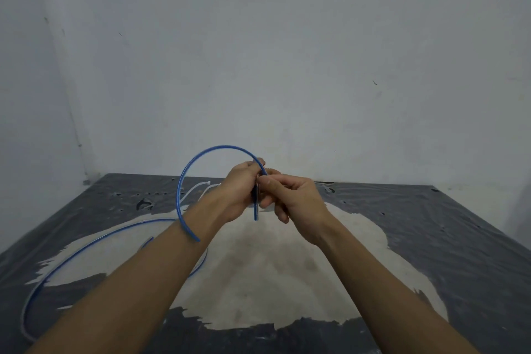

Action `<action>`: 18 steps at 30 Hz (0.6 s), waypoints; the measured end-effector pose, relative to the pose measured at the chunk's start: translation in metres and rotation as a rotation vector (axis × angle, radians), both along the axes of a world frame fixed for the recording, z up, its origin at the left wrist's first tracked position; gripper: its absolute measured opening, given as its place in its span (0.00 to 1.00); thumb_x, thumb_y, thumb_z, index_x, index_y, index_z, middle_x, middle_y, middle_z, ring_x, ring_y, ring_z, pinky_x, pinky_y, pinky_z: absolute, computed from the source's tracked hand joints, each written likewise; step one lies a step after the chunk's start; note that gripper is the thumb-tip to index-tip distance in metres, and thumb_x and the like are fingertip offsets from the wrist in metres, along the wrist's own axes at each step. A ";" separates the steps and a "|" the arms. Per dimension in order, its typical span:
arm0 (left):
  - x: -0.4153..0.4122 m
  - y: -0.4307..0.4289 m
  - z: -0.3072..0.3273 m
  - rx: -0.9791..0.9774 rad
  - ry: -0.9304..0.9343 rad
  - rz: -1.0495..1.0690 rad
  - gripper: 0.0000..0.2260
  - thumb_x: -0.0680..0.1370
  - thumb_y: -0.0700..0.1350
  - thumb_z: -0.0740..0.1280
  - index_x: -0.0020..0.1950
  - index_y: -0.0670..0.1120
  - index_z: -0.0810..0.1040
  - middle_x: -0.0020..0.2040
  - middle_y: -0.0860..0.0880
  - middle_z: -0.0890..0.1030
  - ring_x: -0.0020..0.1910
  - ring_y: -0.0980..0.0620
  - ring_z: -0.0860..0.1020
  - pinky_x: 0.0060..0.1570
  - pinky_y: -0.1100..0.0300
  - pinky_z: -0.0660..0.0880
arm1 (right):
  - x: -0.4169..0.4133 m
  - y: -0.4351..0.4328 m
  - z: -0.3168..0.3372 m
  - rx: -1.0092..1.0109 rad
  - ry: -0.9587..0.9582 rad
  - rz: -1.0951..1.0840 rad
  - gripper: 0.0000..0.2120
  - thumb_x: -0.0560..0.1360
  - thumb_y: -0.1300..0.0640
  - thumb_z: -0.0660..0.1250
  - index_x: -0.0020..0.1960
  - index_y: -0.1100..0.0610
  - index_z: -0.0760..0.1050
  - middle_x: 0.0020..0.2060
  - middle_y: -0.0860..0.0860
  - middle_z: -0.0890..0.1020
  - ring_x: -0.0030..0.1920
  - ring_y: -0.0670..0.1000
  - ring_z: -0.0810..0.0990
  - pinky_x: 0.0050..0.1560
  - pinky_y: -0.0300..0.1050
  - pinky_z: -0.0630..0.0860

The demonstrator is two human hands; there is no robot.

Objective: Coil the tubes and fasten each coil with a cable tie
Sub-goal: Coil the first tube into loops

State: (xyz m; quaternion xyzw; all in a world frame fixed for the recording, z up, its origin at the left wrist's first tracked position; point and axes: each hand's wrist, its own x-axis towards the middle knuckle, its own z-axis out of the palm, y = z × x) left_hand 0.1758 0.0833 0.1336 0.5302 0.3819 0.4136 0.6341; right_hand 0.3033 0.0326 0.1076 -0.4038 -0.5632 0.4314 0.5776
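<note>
Item: blue tube (184, 181), one length, partly coiled.

Held part: one loop, standing roughly upright above the middle of the desk (431, 238), with its open face turned toward me. From my grip it rises, bends over to the left, comes down and crosses the top of my left wrist. The short free end hangs below my fingers, its long axis near vertical and its tip pointing down at the desk.

Slack part: it lies on the desk in a wide curve that runs from under my left forearm toward the near left corner. A shorter bend shows just right of that forearm.

Left hand (238, 192): fingers curled round the tube where the loop meets the free end.

Right hand (293, 198): touching the left, with thumb and forefinger pinched on the tube at the same crossing and the other fingers curled under.

Between the two hands: a small dark piece. I cannot tell what it is.

Desk surface: dark, wrinkled covering with a large pale patch (273, 253) worn through the middle and down toward the near edge.

Also on the desk: thin white strips (198, 187) near the far edge, behind the loop.

Behind: a plain wall (287, 66).
</note>
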 end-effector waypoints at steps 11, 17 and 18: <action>-0.002 -0.003 0.002 0.271 0.380 0.059 0.14 0.83 0.53 0.54 0.55 0.43 0.70 0.41 0.46 0.79 0.32 0.51 0.74 0.36 0.54 0.75 | -0.014 0.001 0.014 -0.151 0.063 -0.326 0.17 0.74 0.45 0.73 0.38 0.58 0.78 0.22 0.48 0.73 0.20 0.45 0.67 0.22 0.37 0.62; -0.006 -0.002 0.000 0.170 0.305 -0.023 0.10 0.84 0.50 0.55 0.46 0.46 0.66 0.30 0.51 0.68 0.25 0.54 0.59 0.26 0.60 0.57 | 0.002 0.008 0.014 -0.016 -0.532 -0.686 0.32 0.71 0.27 0.62 0.29 0.54 0.60 0.24 0.47 0.66 0.27 0.49 0.66 0.32 0.47 0.66; -0.007 -0.002 0.002 0.156 0.291 -0.034 0.10 0.84 0.50 0.55 0.45 0.46 0.65 0.29 0.52 0.68 0.25 0.54 0.58 0.26 0.60 0.56 | 0.003 0.006 0.013 -0.007 -0.573 -0.724 0.33 0.71 0.26 0.61 0.29 0.54 0.59 0.24 0.48 0.65 0.27 0.49 0.66 0.32 0.47 0.67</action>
